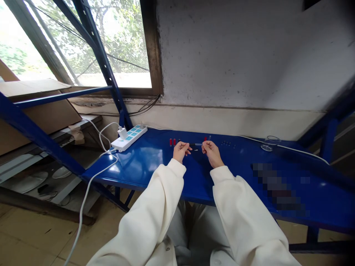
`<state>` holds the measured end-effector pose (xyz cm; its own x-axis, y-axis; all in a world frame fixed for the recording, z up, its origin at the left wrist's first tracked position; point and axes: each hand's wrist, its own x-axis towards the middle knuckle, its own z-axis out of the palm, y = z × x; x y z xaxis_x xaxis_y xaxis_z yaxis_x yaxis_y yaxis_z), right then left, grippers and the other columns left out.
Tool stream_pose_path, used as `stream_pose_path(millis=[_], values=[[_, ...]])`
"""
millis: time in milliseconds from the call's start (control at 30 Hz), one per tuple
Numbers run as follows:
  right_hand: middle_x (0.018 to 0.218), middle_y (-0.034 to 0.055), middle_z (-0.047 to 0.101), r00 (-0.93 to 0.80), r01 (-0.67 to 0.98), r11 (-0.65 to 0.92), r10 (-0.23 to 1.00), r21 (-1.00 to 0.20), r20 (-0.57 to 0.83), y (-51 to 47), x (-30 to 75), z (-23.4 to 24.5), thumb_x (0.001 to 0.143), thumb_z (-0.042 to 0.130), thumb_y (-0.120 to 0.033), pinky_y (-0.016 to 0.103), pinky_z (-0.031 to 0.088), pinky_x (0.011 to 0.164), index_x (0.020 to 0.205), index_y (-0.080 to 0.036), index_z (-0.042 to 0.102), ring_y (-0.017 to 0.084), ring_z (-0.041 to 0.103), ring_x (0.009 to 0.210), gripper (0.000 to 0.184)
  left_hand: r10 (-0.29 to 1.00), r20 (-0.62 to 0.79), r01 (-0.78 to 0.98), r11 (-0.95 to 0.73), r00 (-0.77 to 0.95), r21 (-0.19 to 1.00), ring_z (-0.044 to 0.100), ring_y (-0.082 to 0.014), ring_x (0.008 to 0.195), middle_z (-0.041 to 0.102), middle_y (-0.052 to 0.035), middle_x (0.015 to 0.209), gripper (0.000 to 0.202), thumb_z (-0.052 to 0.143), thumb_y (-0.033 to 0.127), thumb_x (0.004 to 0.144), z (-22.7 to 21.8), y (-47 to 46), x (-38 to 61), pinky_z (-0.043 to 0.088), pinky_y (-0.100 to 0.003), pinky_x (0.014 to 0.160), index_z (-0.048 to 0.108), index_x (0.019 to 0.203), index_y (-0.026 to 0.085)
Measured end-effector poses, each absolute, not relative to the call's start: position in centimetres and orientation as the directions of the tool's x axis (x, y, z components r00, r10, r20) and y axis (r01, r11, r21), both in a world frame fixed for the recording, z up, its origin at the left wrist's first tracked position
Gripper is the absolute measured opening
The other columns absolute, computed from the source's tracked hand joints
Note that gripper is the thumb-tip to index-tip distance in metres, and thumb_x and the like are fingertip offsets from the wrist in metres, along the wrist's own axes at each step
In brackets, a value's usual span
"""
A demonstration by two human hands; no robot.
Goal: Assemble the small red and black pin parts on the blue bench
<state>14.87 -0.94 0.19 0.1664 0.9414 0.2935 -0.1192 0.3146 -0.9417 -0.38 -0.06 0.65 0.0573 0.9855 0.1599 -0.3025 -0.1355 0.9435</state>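
Left hand (181, 150) and right hand (211, 152), fingers clamped on opposite ends of a rod (198, 144) (perhaps fitting its parts), seem to need steady alignment next.

Bright daylight from window (122, 48), glare on blue tabletop (151, 159), dim wall (235, 55), pixelated patch (279, 190) right

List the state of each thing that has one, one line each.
Dark-and-clear piece: held between both hands
Left hand: pinched on it
Right hand: pinched on it
Power strip: white plug inserted, power unclear
Two red pieces: side by side
Clear container: on the table
White cord: hanging past the table's edge
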Motion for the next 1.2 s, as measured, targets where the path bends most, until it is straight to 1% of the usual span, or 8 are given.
stream_pose_path(millis=[100,200,300,400,567,833,1100,1200], values=[[0.056,-0.0040,0.048,0.162,-0.123,0.318,0.941,-0.940,0.297,-0.90,14.86,0.16,0.069,0.060,-0.042,0.023,0.033,0.048,0.074,-0.020,0.050,0.007,0.041,0.048,0.025,0.984,0.158,-0.338,-0.122,0.081,0.933,0.053,-0.0087,0.043,0.064,-0.0027,0.062,0.029,0.063,0.039,0.066,0.56,0.01,-0.37,0.033,-0.019,0.042,0.045,0.069,0.016],[0.056,-0.0035,0.050,0.162,-0.117,0.320,0.940,-0.940,0.300,-0.99,14.83,0.32,0.069,0.060,-0.041,0.023,0.034,0.049,0.074,-0.020,0.051,0.008,0.042,0.048,0.024,0.984,0.133,-0.367,-0.082,0.116,0.927,0.056,-0.0103,0.045,0.066,-0.0053,0.069,0.031,0.063,0.039,0.066,0.55,0.06,-0.36,0.033,-0.020,0.043,0.042,0.070,0.017],[0.056,-0.0033,0.051,0.162,-0.095,0.322,0.938,-0.942,0.305,-1.16,14.75,0.49,0.069,0.060,-0.042,0.024,0.035,0.050,0.076,-0.019,0.053,0.008,0.043,0.048,0.024,0.984,0.111,-0.366,-0.054,0.137,0.929,0.057,-0.0114,0.046,0.068,-0.0081,0.075,0.031,0.062,0.039,0.067,0.73,-0.08,-0.30,0.033,-0.020,0.044,0.040,0.070,0.017],[0.056,-0.0029,0.052,0.134,-0.067,0.309,0.945,-0.949,0.298,-1.32,14.54,0.53,0.069,0.060,-0.041,0.024,0.036,0.051,0.077,-0.019,0.054,0.008,0.044,0.049,0.025,0.980,0.103,-0.334,-0.041,0.172,0.942,0.059,-0.0122,0.047,0.068,-0.0097,0.078,0.032,0.064,0.038,0.066,0.83,-0.27,-0.16,0.033,-0.020,0.044,0.041,0.071,0.017],[0.055,-0.0023,0.053,0.100,-0.056,0.276,0.958,-0.960,0.269,-1.41,14.28,0.53,0.067,0.061,-0.044,0.025,0.037,0.052,0.076,-0.018,0.054,0.009,0.045,0.049,0.028,0.970,0.097,-0.270,-0.034,0.224,0.962,0.060,-0.0124,0.048,0.068,-0.0096,0.077,0.033,0.066,0.038,0.063,0.57,-0.19,0.10,0.032,-0.019,0.043,0.044,0.073,0.016],[0.056,-0.0018,0.052,0.103,-0.074,0.246,0.966,-0.966,0.238,-1.27,14.49,0.35,0.064,0.062,-0.048,0.024,0.038,0.052,0.076,-0.018,0.055,0.009,0.045,0.051,0.033,0.953,0.153,-0.271,-0.080,0.261,0.959,0.059,-0.0118,0.046,0.069,-0.0090,0.073,0.036,0.067,0.041,0.062,0.40,-0.18,0.14,0.033,-0.019,0.043,0.045,0.073,0.015],[0.055,-0.0029,0.051,0.081,-0.119,0.239,0.970,-0.964,0.230,-0.89,14.59,-0.34,0.063,0.064,-0.045,0.024,0.036,0.052,0.076,-0.017,0.055,0.009,0.046,0.051,0.031,0.942,0.184,-0.217,-0.124,0.282,0.968,0.060,-0.0124,0.047,0.068,-0.0092,0.073,0.037,0.065,0.044,0.064,0.21,-0.18,0.13,0.034,-0.019,0.042,0.043,0.071,0.015],[0.054,-0.0033,0.051,0.081,-0.114,0.229,0.972,-0.967,0.221,-0.96,14.55,-0.27,0.064,0.064,-0.045,0.024,0.036,0.052,0.075,-0.017,0.055,0.008,0.045,0.051,0.031,0.944,0.185,-0.200,-0.132,0.274,0.971,0.059,-0.0121,0.046,0.068,-0.0086,0.070,0.037,0.065,0.044,0.063,0.26,-0.25,0.10,0.034,-0.019,0.042,0.043,0.070,0.015]])
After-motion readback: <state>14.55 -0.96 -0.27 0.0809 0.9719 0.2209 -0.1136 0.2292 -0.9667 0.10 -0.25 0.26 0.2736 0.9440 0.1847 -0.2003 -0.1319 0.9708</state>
